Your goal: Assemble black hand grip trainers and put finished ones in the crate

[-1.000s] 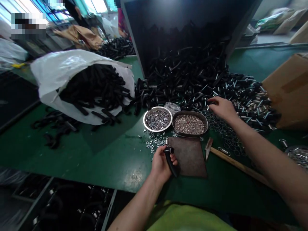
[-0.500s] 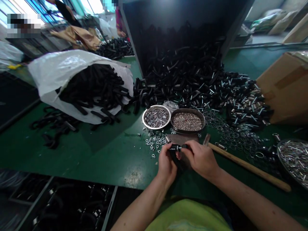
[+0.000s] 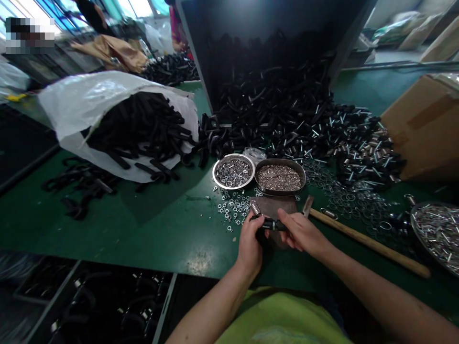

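My left hand [image 3: 250, 243] is closed around a black plastic handle [image 3: 265, 223]; a coil spring [image 3: 255, 207] sticks up at its far end. My right hand [image 3: 301, 231] pinches a small black knob [image 3: 280, 225] at the handle's right side, with a narrow light band showing at the joint. Fingers cover much of both pieces. Beneath the hands lies a flat brown-grey plate [image 3: 274, 205]. Beyond it stand a round steel dish [image 3: 214, 177] of nuts and rings and an oval tin [image 3: 304, 180] of tiny metal pieces.
A wooden-handled hammer [image 3: 369, 242] lies to the right. Loose nuts [image 3: 233, 210] and wire rings [image 3: 344, 196] are scattered about. Black handles spill from a white sack [image 3: 77, 102] at left. A carton [image 3: 426, 129] and a bowl of metal pins [image 3: 435, 234] stand at right.
The black knob now sits closer against the handle, leaving less of a gap. My right fingers have shifted their grip, and the spring shows more fully above my left hand.
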The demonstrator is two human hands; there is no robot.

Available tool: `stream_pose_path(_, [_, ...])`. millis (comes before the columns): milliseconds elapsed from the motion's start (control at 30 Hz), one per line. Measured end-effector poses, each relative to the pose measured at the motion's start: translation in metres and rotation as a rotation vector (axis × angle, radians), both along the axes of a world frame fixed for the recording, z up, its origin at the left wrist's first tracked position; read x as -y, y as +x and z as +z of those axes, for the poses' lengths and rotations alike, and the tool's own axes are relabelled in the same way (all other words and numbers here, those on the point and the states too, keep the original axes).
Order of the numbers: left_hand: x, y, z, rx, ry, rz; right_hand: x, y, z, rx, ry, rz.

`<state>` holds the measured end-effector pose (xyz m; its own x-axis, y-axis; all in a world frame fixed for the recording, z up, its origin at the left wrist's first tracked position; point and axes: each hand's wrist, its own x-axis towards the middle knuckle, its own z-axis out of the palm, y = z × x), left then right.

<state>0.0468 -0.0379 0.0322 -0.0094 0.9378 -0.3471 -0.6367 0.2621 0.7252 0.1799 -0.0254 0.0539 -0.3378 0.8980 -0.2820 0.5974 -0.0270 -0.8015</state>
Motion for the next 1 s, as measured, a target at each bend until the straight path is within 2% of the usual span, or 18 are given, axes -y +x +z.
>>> stream_pose_path(33, [0.0,0.0,0.0,0.019,-0.026,0.014,0.0,0.0,0.001,-0.04,-0.016,-0.004])
stream_pose_path(67, [-0.001,-0.001,0.0,0.047,-0.061,0.036,0.002,0.0,0.001,-0.069,0.065,-0.024])
stream_pose_path(167, [0.0,-0.002,-0.003,0.077,-0.097,0.094,0.008,-0.003,-0.002,-0.105,0.497,-0.06])
stream_pose_path(200, [0.001,-0.002,-0.005,0.055,-0.069,0.09,0.01,-0.004,-0.004,-0.105,0.552,-0.078])
stream_pose_path(233, [0.002,-0.002,-0.007,0.025,-0.034,0.073,0.011,-0.006,-0.005,-0.107,0.526,-0.096])
stream_pose_path(333, [0.006,-0.004,-0.01,-0.017,0.016,0.019,0.013,-0.009,-0.005,-0.114,0.194,-0.126])
stream_pose_path(367, [0.007,-0.005,-0.01,-0.005,0.003,0.021,0.013,-0.009,-0.005,-0.116,0.146,-0.107])
stream_pose_path(400, [0.007,-0.005,-0.009,0.011,-0.013,0.031,0.014,-0.01,-0.004,-0.12,0.174,-0.073])
stream_pose_path(500, [0.007,-0.005,-0.007,0.006,-0.018,0.068,0.017,-0.011,-0.002,-0.123,0.43,-0.037])
stream_pose_path(533, [0.007,-0.005,-0.007,-0.019,-0.004,0.058,0.018,-0.011,-0.002,-0.122,0.421,-0.048])
stream_pose_path(633, [0.007,-0.006,-0.008,-0.09,0.036,0.008,0.021,-0.011,-0.001,-0.069,0.177,-0.074])
stream_pose_path(667, [0.007,-0.006,-0.008,-0.097,0.034,0.009,0.022,-0.011,-0.001,-0.031,0.171,-0.076])
stream_pose_path(800, [0.009,-0.006,-0.009,-0.133,0.025,0.057,0.022,-0.012,-0.003,0.002,0.497,-0.081])
stream_pose_path(833, [0.01,-0.006,-0.009,-0.155,0.046,0.044,0.022,-0.012,-0.004,-0.038,0.476,-0.098])
stream_pose_path(933, [0.01,-0.009,-0.008,-0.22,0.114,-0.031,0.022,-0.011,-0.003,-0.172,0.142,-0.133])
stream_pose_path(1000, [0.009,-0.012,-0.007,-0.25,0.118,-0.037,0.021,-0.01,-0.001,-0.233,0.081,-0.115])
